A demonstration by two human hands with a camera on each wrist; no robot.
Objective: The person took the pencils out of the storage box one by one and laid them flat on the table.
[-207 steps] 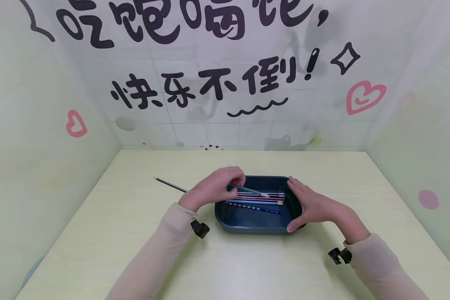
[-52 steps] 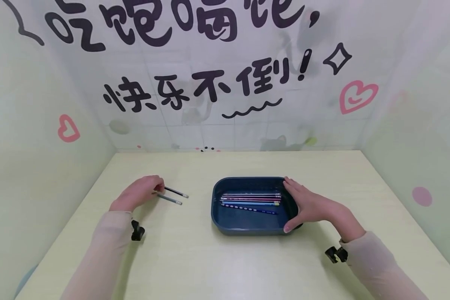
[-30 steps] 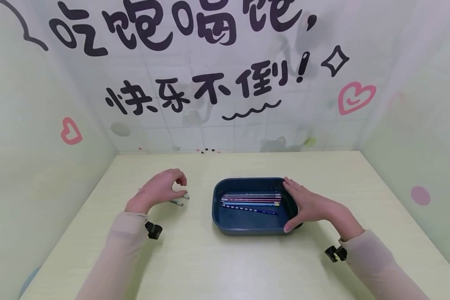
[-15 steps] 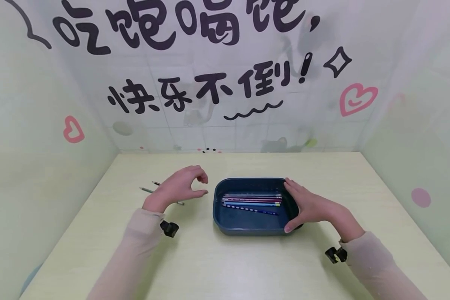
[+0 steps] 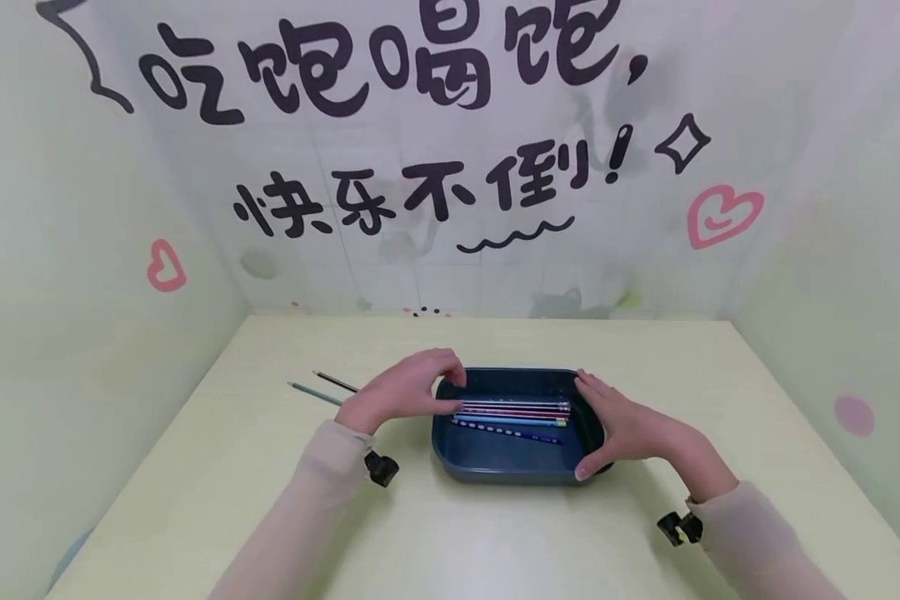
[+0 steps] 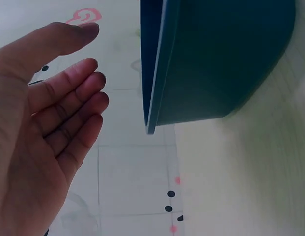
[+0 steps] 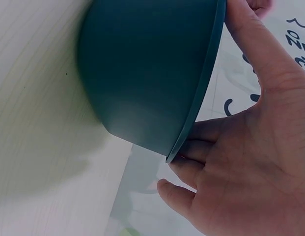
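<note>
A dark blue plastic box (image 5: 510,478) sits on the table in the head view. Several pencils (image 5: 517,422) lie side by side in it, with a dark blue pencil with pale spots (image 5: 506,431) slanting in front. My left hand (image 5: 408,390) hovers at the box's left end, fingers loosely bent and holding nothing; the left wrist view shows its bare palm beside the box's rim (image 6: 159,73). My right hand (image 5: 633,429) grips the right end, thumb at the front corner and fingers over the back corner. In the right wrist view its fingers (image 7: 199,147) pass behind the rim.
Left of the box, a black pencil (image 5: 335,382) and a grey-green pencil (image 5: 311,392) lie on the table (image 5: 457,542), their right ends hidden by my left arm. A printed cloth (image 5: 420,275) hangs behind the table, with pale walls at both sides.
The grey-green pencil, earlier in my left hand over the box, now lies beside the black one. My emptied left hand has since moved right to the box. My right hand has stayed put.
</note>
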